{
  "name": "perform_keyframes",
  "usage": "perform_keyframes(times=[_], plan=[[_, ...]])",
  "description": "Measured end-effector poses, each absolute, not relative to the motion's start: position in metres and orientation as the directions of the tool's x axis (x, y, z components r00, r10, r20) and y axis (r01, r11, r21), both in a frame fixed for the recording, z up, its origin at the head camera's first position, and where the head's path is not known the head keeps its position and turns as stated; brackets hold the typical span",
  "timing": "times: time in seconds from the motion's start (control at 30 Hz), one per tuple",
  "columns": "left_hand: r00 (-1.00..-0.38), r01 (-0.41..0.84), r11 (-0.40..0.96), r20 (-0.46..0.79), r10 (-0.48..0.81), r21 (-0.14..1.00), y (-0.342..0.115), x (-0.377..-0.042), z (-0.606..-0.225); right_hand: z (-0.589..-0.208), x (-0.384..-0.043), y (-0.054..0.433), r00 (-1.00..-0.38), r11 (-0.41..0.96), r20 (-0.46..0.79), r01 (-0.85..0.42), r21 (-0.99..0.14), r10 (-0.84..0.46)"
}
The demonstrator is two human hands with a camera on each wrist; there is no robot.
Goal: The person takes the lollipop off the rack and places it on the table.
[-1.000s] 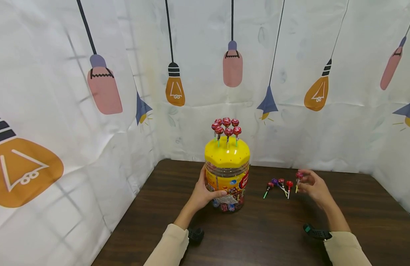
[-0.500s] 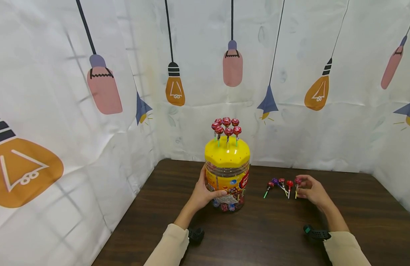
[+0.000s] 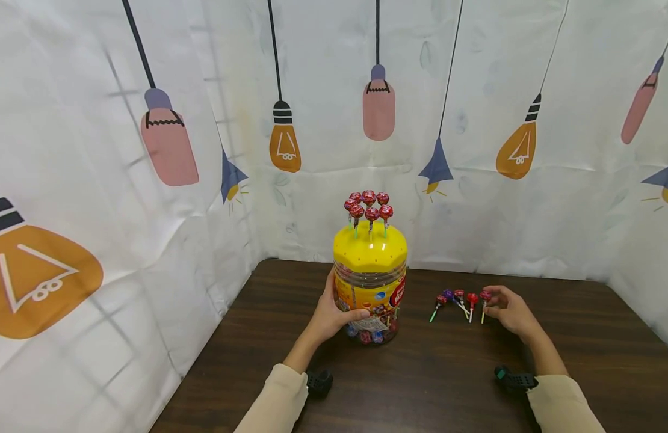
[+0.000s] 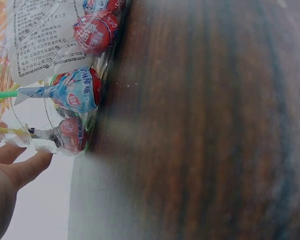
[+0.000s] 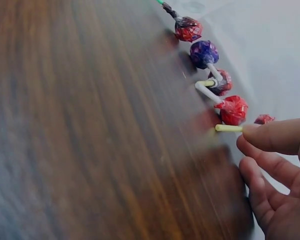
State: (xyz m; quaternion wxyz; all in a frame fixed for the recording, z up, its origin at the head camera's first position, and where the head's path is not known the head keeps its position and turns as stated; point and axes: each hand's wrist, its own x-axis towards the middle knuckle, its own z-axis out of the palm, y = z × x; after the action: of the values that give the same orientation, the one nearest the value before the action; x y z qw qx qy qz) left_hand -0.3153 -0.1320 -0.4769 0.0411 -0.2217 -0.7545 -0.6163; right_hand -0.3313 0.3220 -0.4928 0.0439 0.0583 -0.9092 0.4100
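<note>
A clear plastic candy jar (image 3: 373,294) with a yellow lid (image 3: 369,249) and a colourful label stands upright on the table. Several red-wrapped lollipops (image 3: 371,214) stick up out of holes in the lid. My left hand (image 3: 330,314) grips the jar from its left side, thumb across the front. Wrapped lollipops (image 4: 76,90) show through the jar's wall in the left wrist view. Over on the right, my right hand (image 3: 510,310) pinches a lollipop (image 3: 485,295) by its yellow stick (image 5: 229,128), between thumb and fingertips. Its head is mostly hidden behind the thumb in the right wrist view.
Left of the right hand lie a red lollipop with a white stick (image 3: 472,299), a purple one (image 3: 448,294) and others in a loose row. The dark wooden table (image 3: 410,385) meets a white curtain (image 3: 323,216) printed with lamps behind it.
My right hand has lowered slightly toward the table and left with the yellow-stick lollipop, bringing it beside the others in the row. My left hand and the jar have stayed put.
</note>
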Motion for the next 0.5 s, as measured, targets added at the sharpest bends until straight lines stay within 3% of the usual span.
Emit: perform_keyframes(times=[0.5], plan=[[-0.906, 0.372, 0.149, 0.323, 0.272, 0.916, -0.1309, -0.3134, -0.4746, -0.4931, -0.3318, 0.3263, -0.995, 0.693, 0.078, -0.104, -0.714, -0.069]])
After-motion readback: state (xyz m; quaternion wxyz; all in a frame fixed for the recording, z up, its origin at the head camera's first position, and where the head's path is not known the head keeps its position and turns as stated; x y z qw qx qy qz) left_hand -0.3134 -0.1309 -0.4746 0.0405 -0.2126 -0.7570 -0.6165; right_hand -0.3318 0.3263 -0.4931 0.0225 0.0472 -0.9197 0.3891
